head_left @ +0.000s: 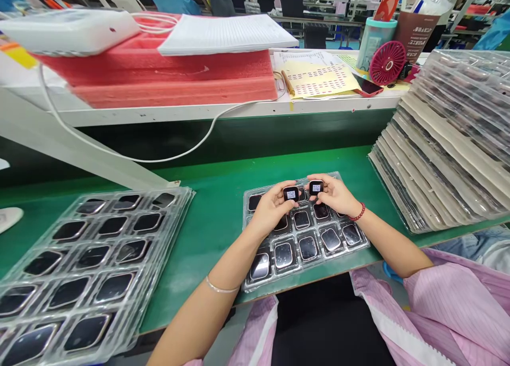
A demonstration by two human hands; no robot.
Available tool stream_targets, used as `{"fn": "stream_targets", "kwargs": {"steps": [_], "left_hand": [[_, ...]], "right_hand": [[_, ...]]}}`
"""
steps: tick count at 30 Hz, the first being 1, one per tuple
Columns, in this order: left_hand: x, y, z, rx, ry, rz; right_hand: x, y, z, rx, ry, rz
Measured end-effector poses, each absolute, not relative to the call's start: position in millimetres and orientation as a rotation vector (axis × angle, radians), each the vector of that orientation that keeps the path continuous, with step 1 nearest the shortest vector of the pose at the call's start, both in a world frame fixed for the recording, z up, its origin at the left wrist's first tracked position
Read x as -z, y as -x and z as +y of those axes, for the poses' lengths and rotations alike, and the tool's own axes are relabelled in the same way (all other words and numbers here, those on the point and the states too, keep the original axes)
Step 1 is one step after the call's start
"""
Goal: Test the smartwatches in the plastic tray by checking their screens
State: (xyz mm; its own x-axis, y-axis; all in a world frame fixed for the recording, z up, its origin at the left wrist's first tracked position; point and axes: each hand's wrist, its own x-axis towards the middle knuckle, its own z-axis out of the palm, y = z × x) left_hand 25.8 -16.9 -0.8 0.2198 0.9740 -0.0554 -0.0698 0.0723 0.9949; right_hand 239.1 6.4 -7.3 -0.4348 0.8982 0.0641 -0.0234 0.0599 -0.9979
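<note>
My left hand point(274, 205) is closed around a smartwatch face point(291, 194) whose lit screen shows a square code. A second smartwatch face point(316, 188), also lit with a code, sits between the fingers of my right hand point(333, 193). Both are held side by side above a clear plastic tray point(247, 238). In that tray's pockets lie several more watch faces with dark screens, such as one near the front point(307, 248). My hands and wrists cover part of the tray's back rows.
Stacked clear trays of dark watch faces point(92, 256) stand on the left. A tall, leaning tray stack point(442, 159) rises at the right. Behind, a white shelf point(239, 109) carries red foam point(179, 79), papers point(319, 76), a phone point(367, 85) and a small fan point(388, 63). A white cable point(167, 160) hangs down.
</note>
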Motion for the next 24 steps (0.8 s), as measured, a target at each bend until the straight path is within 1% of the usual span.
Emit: {"fn": "stream_targets", "kwargs": {"steps": [5,8,14,24], "left_hand": [[3.3,-21.1,-14.6,-1.041,-1.03,0.925],[4.7,-19.0,-13.3,-1.021,-1.022,0.908],[7.6,-19.1,-12.5,-0.966,-1.134,0.874],[8.1,-19.8,-11.6,-0.935,-1.148,0.896]], "right_hand": [[3.4,-242.5,6.6,-1.668,0.809,-1.443],[4.0,-244.7,8.1,-1.744,0.804,-1.417],[10.0,-245.5,10.6,-1.754,0.785,-1.412],[14.4,-243.1,10.9,-1.753,0.792,-1.427]]}}
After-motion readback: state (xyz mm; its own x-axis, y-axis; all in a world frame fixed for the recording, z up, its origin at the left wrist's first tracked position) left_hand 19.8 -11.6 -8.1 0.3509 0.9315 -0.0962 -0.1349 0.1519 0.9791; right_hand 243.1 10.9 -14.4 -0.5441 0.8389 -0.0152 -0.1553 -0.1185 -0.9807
